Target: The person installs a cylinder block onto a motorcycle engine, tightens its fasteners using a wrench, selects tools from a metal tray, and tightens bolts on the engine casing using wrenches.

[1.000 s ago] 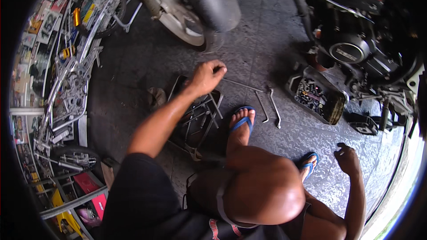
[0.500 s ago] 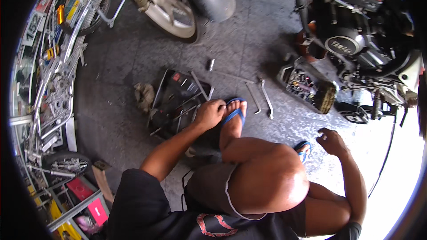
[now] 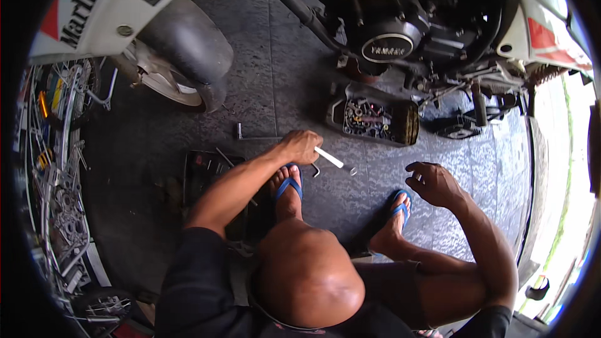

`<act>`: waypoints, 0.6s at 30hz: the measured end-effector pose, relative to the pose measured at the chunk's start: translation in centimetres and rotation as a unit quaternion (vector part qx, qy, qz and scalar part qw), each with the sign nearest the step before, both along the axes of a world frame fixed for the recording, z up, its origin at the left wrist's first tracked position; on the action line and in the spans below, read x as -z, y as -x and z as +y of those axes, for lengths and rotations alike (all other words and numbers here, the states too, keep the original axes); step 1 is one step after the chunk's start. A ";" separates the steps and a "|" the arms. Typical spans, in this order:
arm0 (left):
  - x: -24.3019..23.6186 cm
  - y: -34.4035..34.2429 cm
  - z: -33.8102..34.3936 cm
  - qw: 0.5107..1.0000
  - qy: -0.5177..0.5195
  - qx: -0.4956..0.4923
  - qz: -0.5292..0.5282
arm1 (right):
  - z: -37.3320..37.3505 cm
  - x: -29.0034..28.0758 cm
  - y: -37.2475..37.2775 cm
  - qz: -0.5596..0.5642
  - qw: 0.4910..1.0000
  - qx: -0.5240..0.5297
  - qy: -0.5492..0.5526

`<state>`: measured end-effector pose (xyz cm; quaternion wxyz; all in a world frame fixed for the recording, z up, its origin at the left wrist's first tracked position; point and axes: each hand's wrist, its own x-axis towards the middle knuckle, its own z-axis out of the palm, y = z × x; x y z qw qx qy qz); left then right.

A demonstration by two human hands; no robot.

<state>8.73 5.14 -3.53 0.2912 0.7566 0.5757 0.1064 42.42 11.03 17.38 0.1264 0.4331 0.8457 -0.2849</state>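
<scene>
My left hand [image 3: 302, 147] is closed round one end of a wrench [image 3: 329, 157], whose shank shines white and whose far end shows a small ring. The hand is low, above my left foot in its blue flip-flop. Beside it on the dark floor lies a long socket wrench [image 3: 238, 131], and the bent end of an L-shaped bar [image 3: 316, 169] shows just below. My right hand [image 3: 436, 186] hangs over the floor near my right foot, fingers loosely bent and apart, with nothing seen in them.
A tray of loose bolts and small parts [image 3: 366, 119] sits ahead, below a motorcycle engine [image 3: 387, 47]. A wheel under a dark fender [image 3: 191, 44] stands far left. By my left forearm is a black tray [image 3: 199, 169]. Metal frames and parts [image 3: 66, 213] line the left side.
My left hand has moved from beside the black tray to the tools and taken hold of the wrench. My view has shifted toward the motorcycle. The right hand stays free.
</scene>
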 end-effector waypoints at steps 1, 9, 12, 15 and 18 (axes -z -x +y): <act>-2.5 0.3 -0.7 0.999 -0.009 -0.017 -0.033 | -0.3 0.3 0.0 0.009 1.000 -0.012 0.020; -14.4 1.0 -3.2 0.984 -0.140 -0.042 -0.101 | -2.1 1.7 7.6 0.245 0.969 -0.008 0.007; -16.7 1.1 -3.5 0.982 -0.140 -0.044 -0.116 | -1.8 0.7 9.2 0.236 0.967 -0.008 0.098; -18.1 1.2 -3.2 0.973 -0.206 -0.013 -0.108 | -2.4 -0.5 10.5 0.233 0.914 0.052 0.327; -18.8 0.8 -1.5 0.949 -0.289 0.022 -0.124 | -3.2 -0.7 12.7 0.287 0.864 0.099 0.403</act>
